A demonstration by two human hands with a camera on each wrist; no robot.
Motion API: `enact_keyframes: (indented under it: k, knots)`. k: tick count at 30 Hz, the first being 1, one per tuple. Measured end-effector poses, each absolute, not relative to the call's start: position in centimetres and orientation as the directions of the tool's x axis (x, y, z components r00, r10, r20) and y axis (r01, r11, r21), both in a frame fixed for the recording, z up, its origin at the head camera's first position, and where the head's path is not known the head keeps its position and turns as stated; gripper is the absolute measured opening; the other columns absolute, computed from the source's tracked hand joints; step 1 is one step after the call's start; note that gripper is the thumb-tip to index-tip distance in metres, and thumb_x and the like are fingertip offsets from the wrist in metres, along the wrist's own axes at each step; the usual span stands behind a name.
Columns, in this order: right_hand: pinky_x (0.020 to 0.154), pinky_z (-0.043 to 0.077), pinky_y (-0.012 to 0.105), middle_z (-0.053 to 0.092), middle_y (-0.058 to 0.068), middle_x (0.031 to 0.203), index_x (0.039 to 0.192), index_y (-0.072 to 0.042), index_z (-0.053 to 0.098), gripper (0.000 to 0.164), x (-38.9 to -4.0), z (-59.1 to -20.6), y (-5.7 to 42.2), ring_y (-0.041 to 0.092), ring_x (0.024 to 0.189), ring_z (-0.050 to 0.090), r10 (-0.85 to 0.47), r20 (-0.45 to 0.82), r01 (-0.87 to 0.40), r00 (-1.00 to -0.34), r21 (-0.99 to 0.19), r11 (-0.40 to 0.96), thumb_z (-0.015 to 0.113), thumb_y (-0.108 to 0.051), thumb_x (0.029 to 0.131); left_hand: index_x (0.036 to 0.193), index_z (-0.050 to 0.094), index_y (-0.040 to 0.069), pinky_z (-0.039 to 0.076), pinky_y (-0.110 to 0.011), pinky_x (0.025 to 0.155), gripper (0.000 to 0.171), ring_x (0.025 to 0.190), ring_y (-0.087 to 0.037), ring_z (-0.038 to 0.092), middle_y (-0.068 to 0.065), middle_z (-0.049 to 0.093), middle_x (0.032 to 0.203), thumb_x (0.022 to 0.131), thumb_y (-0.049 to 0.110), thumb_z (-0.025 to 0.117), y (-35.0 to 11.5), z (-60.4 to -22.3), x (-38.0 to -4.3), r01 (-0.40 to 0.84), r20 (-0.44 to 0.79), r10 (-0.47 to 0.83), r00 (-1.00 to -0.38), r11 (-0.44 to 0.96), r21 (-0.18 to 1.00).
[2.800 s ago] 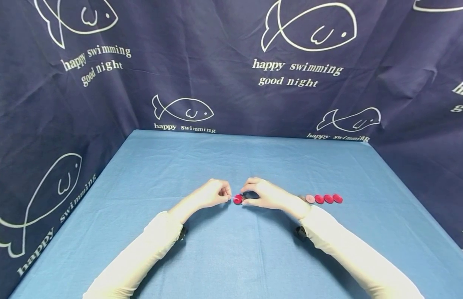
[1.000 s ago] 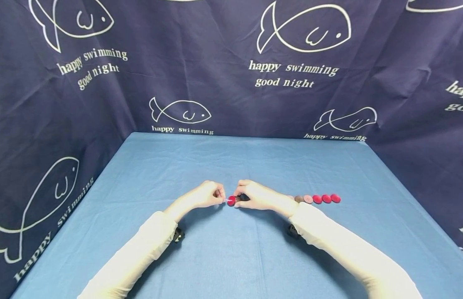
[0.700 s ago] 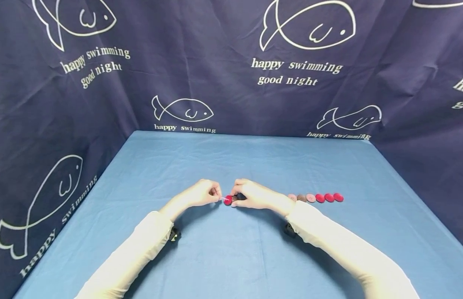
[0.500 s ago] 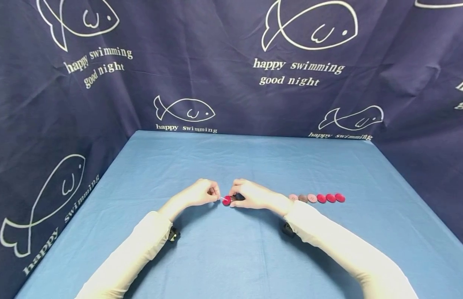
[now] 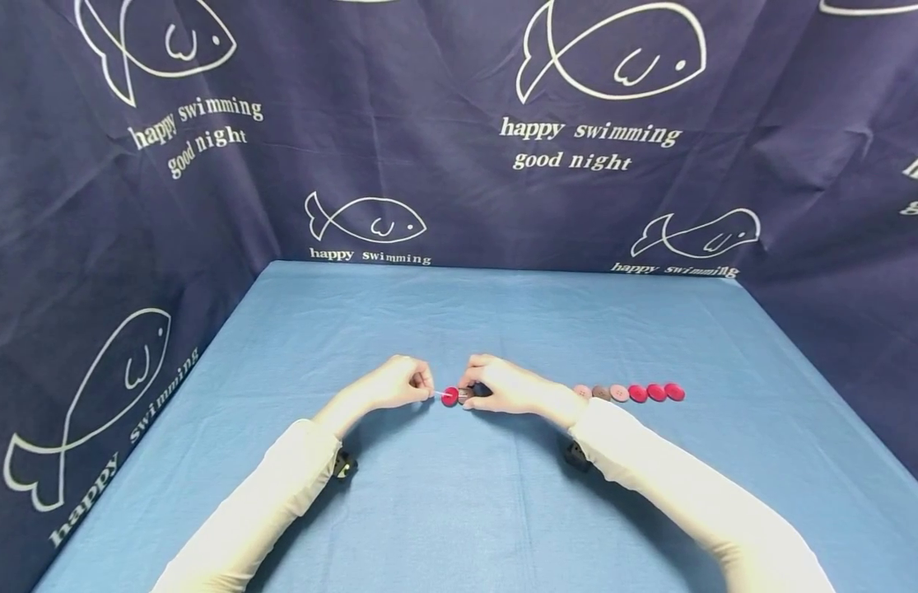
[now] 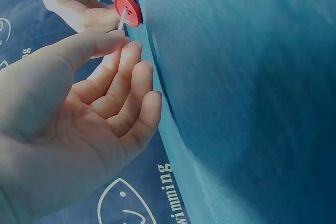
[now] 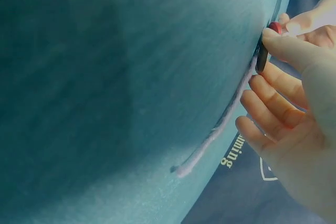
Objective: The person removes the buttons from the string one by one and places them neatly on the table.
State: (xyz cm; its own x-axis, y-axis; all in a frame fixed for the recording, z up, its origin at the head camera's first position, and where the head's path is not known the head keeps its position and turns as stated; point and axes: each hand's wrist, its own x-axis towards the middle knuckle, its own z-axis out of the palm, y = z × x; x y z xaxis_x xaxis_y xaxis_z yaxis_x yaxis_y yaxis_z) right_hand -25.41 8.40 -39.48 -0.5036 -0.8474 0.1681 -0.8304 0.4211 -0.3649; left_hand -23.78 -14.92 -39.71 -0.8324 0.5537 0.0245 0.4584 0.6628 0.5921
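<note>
My left hand (image 5: 399, 383) pinches a short end of pale cord (image 6: 122, 23) between thumb and forefinger. That cord comes out of a hole in a red button (image 6: 128, 10), which sits just beyond the fingertips. Beside the red button lies a brown button (image 5: 465, 396), crossed by pale strands in the head view. My right hand (image 5: 510, 385) grips a dark button (image 7: 262, 59) by its edge between thumb and forefinger, its other fingers loosely bent. Below those fingers, in the right wrist view, a pale pinkish strand (image 7: 215, 132) trails along the blue cloth.
A row of loose buttons lies right of my right wrist: a pink button (image 5: 619, 393), a brown button (image 5: 601, 393) and several more, with a red button (image 5: 674, 392) at the far end. Blue cloth (image 5: 459, 494) covers the table. Dark printed curtains (image 5: 459, 123) enclose it.
Both hands have shifted left with the red button over the last few seconds. Just now the right fingers have drawn slightly right, and more of the brown button shows beside the red one.
</note>
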Motion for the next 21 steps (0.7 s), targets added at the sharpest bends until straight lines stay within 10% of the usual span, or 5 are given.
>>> enact_keyframes:
  k: [21]
  knots:
    - [0.078, 0.046, 0.029, 0.058, 0.003, 0.087, 0.095, -0.009, 0.068, 0.014, -25.3, -39.4, 9.6, 0.018, 0.084, 0.055, -0.829, 0.151, -0.798, -0.538, -0.409, 0.443, 0.068, -0.011, 0.081, 0.078, 0.064, 0.008, 0.042, -0.018, 0.057, 0.003, 0.054, -0.001, 0.051, 0.003, 0.062, 0.065, 0.081, 0.008, 0.064, -14.7, -39.7, -23.3, 0.442, 0.025, 0.542, -0.840, 0.657, 0.611]
